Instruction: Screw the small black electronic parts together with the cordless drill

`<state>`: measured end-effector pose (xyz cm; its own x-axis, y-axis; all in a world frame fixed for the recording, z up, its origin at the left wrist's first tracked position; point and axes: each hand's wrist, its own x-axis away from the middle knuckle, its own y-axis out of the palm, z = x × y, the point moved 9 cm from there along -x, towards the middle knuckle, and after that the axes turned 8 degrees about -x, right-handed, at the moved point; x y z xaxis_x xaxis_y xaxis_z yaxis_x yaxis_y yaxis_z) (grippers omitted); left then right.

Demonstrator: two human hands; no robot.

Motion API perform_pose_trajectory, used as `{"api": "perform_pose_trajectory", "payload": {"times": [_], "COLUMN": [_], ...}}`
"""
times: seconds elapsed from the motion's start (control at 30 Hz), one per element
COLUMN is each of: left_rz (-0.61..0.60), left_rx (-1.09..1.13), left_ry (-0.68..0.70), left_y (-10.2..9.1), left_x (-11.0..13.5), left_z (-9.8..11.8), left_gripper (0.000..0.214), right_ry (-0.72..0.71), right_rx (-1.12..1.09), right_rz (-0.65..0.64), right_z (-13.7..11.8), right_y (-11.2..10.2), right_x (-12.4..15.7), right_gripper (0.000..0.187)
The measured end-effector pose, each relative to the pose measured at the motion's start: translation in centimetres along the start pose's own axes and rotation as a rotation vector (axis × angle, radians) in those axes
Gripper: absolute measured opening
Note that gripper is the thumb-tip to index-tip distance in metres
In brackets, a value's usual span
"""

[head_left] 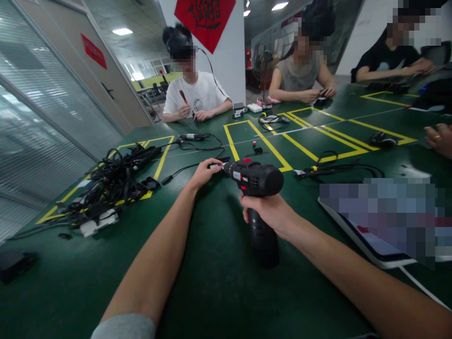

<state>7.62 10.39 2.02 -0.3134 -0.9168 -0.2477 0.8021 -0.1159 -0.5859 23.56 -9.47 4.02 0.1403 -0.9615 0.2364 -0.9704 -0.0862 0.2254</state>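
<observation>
Two hands on one tool; right hand (270, 214) wrapped tight round grip of black cordless drill with red trim (257, 179), forearm reaching in from lower right; left hand (205, 172) stretched forward, fingers pinched on small pale flat piece (214, 165) at drill's nose; drill body level, nose pointing left, over green table with yellow tape lines (219, 282); tangled black cables (113, 181) well apart at left; white-edged tablet (370, 242) at right.

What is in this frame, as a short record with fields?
Right hand: grips the handle of a black drill
Left hand: pinches a pale part at the drill's tip
Table: green with yellow lines
Left side: cable pile
Right side: tablet
Others: three people seated across; another hand at right edge
</observation>
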Motion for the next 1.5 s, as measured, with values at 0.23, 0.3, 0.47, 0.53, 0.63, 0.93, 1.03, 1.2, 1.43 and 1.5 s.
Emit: {"api": "perform_pose_trajectory", "payload": {"times": [0.23,0.3,0.47,0.53,0.63,0.93,1.03,1.2,1.43,1.5], "left_rz": [-0.002,0.002,0.004,0.003,-0.003,-0.001,0.03,-0.005,-0.018,-0.013], "left_rx": [-0.005,-0.025,-0.03,-0.025,-0.023,-0.059,-0.074,-0.05,-0.021,-0.027], "left_ry": [0.01,0.012,0.018,0.017,0.017,0.017,0.03,-0.004,0.028,0.033], "left_y": [0.06,0.03,0.01,0.02,0.05,-0.06,-0.31,0.03,0.09,0.05], "left_x": [-0.21,-0.29,-0.37,-0.37,-0.34,-0.09,-0.04,-0.01,-0.09,-0.12], "left_z": [-0.3,-0.4,-0.52,-0.54,-0.48,0.19,0.38,0.03,0.21,0.18], "left_gripper": [0.033,0.033,0.033,0.033,0.033,0.036,0.035,0.039,0.037,0.035], "right_ry": [-0.007,-0.022,-0.026,-0.024,-0.024,-0.016,-0.01,-0.024,-0.007,-0.014], "right_rx": [-0.015,-0.02,-0.025,-0.024,-0.017,0.012,0.021,0.007,-0.008,-0.026], "right_rz": [-0.006,-0.011,-0.006,-0.008,-0.009,-0.004,-0.003,0.002,0.011,0.009], "right_z": [0.02,-0.11,-0.14,-0.13,-0.24,-0.54,-0.54,-0.56,-0.36,-0.45], "right_y": [0.14,0.2,0.07,0.07,0.14,0.16,0.14,0.18,0.17,0.19], "right_x": [-0.06,-0.07,0.0,0.04,0.08,0.18,0.26,0.26,0.2,0.18], "right_gripper": [0.007,0.007,0.008,0.008,0.006,0.003,0.006,0.004,0.004,0.006]}}
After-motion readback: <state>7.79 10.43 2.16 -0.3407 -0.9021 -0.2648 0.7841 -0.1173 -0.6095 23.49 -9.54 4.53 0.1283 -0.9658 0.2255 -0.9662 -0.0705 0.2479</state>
